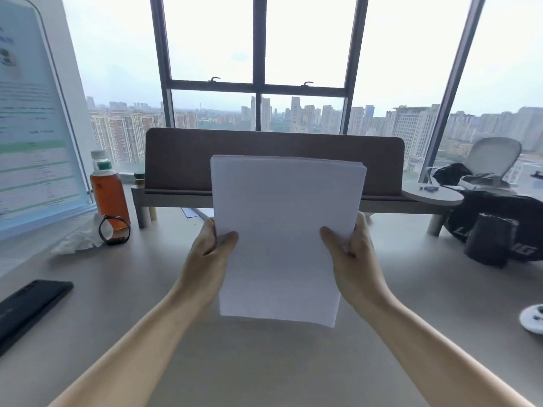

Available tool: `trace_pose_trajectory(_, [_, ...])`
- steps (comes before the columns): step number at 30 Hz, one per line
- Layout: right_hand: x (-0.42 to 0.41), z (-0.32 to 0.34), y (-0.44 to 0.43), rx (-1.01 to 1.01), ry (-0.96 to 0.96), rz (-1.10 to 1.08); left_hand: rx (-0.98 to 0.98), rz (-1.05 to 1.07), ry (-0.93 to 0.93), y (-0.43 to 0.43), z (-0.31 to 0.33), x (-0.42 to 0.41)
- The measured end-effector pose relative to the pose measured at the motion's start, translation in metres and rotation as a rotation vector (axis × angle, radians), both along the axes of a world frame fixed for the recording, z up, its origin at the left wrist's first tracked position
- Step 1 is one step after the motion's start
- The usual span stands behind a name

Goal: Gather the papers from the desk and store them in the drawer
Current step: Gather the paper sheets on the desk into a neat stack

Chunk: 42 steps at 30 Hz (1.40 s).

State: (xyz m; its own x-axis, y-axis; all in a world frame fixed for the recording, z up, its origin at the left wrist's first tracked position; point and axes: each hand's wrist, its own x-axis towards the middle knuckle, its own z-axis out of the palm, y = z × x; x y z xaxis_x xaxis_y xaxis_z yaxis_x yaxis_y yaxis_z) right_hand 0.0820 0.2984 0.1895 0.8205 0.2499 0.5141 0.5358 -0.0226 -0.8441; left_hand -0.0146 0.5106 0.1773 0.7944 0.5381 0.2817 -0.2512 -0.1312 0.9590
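The left hand [210, 246] and right hand [351, 249] each clasp a side edge of the stack of papers [283, 236], held upright above the desk [264, 371] centre. Best tap its bottom edge square, gripping evenly; no drawer shows.

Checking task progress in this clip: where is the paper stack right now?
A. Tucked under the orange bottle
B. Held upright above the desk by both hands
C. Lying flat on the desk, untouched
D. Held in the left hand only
B: the left hand and right hand grip opposite side edges of the paper stack, which stands upright clear of the desk.
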Motion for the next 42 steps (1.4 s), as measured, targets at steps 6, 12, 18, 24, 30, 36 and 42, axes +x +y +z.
trace_pose_trajectory(6, [-0.005, -0.036, -0.001, -0.060, 0.148, 0.028, -0.028, -0.043, 0.088, 0.000, -0.037, -0.007])
trace_pose_trajectory(12, [-0.010, -0.059, -0.004, -0.098, 0.235, 0.078, 0.033, -0.126, 0.202, 0.000, -0.059, -0.020])
trace_pose_trajectory(18, [-0.014, -0.083, -0.006, -0.185, 0.216, 0.049, 0.174, -0.063, 0.203, -0.005, -0.075, -0.020])
trace_pose_trajectory(24, [-0.009, -0.031, -0.016, -0.001, 0.134, 0.028, 0.118, -0.045, 0.045, -0.015, -0.021, -0.015])
trace_pose_trajectory(30, [-0.021, 0.012, -0.052, 0.077, 0.116, 0.088, 0.027, -0.162, -0.018, -0.032, 0.022, -0.016])
trace_pose_trajectory(36, [-0.049, 0.025, -0.118, 0.148, 0.143, -0.082, 0.015, -0.348, -0.042, -0.097, 0.044, -0.018])
trace_pose_trajectory(42, [-0.098, 0.049, -0.222, 0.151, 0.161, -0.346, -0.184, -0.584, -0.010, -0.188, 0.066, -0.007])
